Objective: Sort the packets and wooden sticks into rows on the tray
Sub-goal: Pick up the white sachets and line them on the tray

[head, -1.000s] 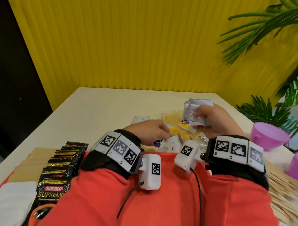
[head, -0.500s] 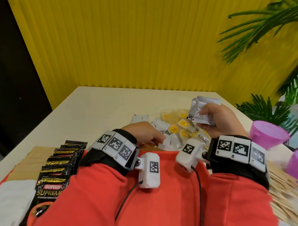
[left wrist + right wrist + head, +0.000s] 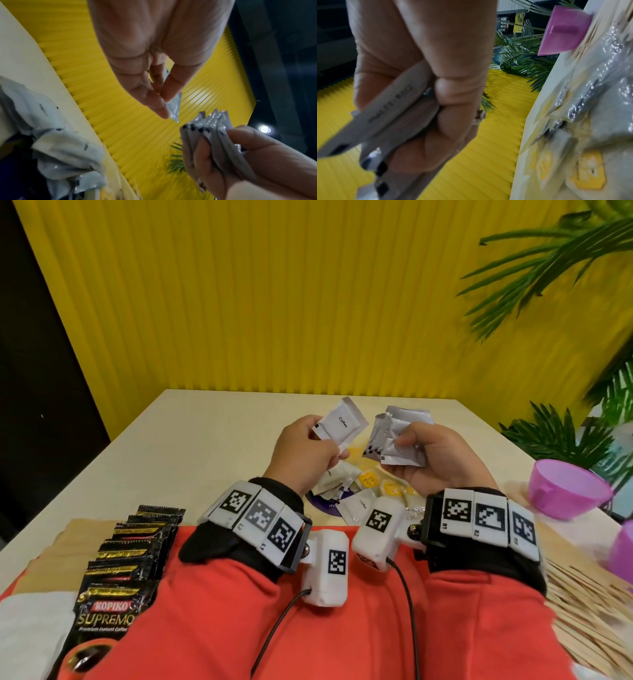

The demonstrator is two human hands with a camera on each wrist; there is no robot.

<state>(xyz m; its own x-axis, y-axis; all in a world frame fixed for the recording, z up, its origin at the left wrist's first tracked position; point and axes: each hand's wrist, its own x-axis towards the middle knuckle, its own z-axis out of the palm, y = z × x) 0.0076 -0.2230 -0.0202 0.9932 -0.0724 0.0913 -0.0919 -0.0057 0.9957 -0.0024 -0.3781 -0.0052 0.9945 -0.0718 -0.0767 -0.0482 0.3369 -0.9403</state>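
My left hand (image 3: pixel 310 451) pinches one white coffee packet (image 3: pixel 340 423) and holds it up above the table; its silver corner (image 3: pixel 174 108) pokes out past the fingertips. Just to its right, my right hand (image 3: pixel 423 455) grips a bundle of several white packets (image 3: pixel 394 440), also raised; the same bundle (image 3: pixel 209 129) (image 3: pixel 390 117) shows edge-on in both wrist views. Below the hands lies a loose pile of white and yellow packets (image 3: pixel 356 487) on the table. Black Kopiko packets (image 3: pixel 128 556) lie in an overlapping row at the left. Wooden sticks (image 3: pixel 589 611) lie at the right.
A purple plastic cup (image 3: pixel 565 494) stands at the right table edge, with part of a second one (image 3: pixel 621 556) nearer me. A white napkin (image 3: pixel 30 631) lies at the near left. Brown paper (image 3: pixel 51 553) lies under the black row. Green plants (image 3: pixel 561 436) stand beyond the right edge.
My left hand has come up from the pile with one white packet and now holds it level with the bundle. The right hand has kept its bundle raised.
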